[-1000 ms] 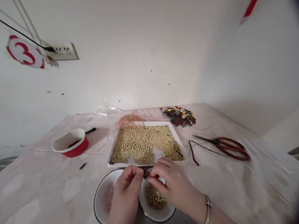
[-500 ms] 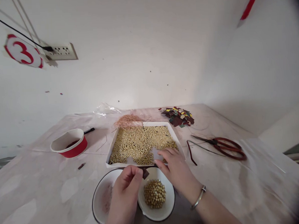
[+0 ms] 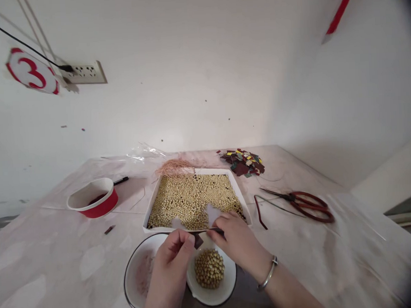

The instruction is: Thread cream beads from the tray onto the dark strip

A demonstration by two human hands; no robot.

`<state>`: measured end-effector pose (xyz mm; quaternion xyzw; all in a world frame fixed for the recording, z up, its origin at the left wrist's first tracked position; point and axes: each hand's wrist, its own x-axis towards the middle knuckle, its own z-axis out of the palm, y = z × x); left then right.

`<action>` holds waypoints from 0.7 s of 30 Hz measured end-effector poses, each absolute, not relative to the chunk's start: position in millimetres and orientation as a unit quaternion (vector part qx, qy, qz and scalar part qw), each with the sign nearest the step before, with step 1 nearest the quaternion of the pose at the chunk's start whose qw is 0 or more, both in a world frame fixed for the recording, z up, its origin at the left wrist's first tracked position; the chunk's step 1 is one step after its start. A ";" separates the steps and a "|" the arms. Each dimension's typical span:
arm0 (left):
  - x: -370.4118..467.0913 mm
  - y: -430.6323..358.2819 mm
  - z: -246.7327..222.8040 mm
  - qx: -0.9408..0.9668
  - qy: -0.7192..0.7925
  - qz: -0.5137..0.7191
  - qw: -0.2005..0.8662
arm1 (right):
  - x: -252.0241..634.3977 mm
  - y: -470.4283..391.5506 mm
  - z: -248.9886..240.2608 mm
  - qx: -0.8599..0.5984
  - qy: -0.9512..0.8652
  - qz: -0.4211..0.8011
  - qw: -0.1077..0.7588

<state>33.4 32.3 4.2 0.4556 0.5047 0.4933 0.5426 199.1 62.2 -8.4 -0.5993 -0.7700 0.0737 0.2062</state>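
Observation:
Over the gap between two bowls, my left hand (image 3: 174,256) pinches a small dark brown flat piece (image 3: 198,240) between thumb and finger. My right hand (image 3: 235,239) is at the front edge of the white tray (image 3: 244,202), thumb and fingertips drawn together. Something dark and thin shows at those fingertips, too small to make out. Pale round beads (image 3: 190,196) fill the tray, with bare patches near its front. Darker golden beads (image 3: 209,268) lie in the right white bowl (image 3: 231,281). The left bowl (image 3: 129,277), partly hidden by my left hand, holds some pinkish stuff.
Red-handled scissors (image 3: 309,206) and a bent dark red strip (image 3: 260,213) lie to the right. Behind are a heap of coloured flat pieces (image 3: 242,162) and copper-coloured strands (image 3: 175,167). A red-and-white tub (image 3: 106,205) and a black pen (image 3: 120,180) are left.
My right hand has come back from over the beads toward the tray's front edge, its fingers closing together. My left hand stays pinched on the brown piece. The view has shifted slightly.

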 end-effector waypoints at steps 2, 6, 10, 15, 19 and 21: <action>33.1 32.9 3.3 0.455 0.504 0.492 0.546 | 200.0 62.4 -6.9 -0.605 -0.765 0.076 0.206; 32.7 33.6 2.8 0.449 0.497 0.491 0.557 | 204.3 63.5 -5.2 -0.632 -0.743 0.064 0.212; 32.1 33.2 2.0 0.440 0.497 0.492 0.564 | 208.8 65.0 -7.6 -0.650 -0.730 0.058 0.203; 30.7 33.5 0.3 0.419 0.490 0.504 0.575 | 207.8 63.9 -8.1 -0.639 -0.742 0.074 0.189; 31.6 35.3 2.7 0.395 0.489 0.521 0.577 | 203.6 60.5 -5.6 -0.626 -0.752 0.082 0.188; 32.4 36.0 4.0 0.395 0.493 0.520 0.575 | 201.8 59.3 -4.8 -0.620 -0.757 0.086 0.188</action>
